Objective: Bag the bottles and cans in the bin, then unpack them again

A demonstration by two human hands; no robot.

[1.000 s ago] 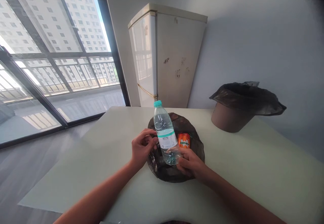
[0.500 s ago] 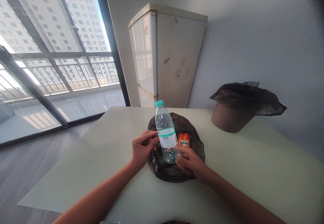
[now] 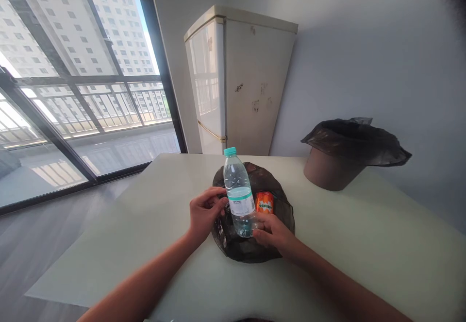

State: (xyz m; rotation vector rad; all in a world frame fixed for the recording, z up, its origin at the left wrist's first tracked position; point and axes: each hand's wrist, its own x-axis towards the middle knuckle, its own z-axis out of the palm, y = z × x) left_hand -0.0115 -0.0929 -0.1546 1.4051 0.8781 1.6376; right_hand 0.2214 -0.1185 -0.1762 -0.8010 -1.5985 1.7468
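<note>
You've got: bottle (image 3: 241, 203) mid-frame, tilted, cap (image 3: 230, 152) up, over black bag (image 3: 245, 251), left of orange can (image 3: 264, 202) | right hand (image 3: 275, 232) curled at bottle's base, likely steadying it; can't tell grip | left hand (image 3: 204, 213) bunched at bag's left edge; can't tell pinch

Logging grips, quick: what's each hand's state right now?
Left hand: fingers curled, beside the bottle; whether it grips anything cannot be told.
Right hand: closed on the bottle near its base.
</note>
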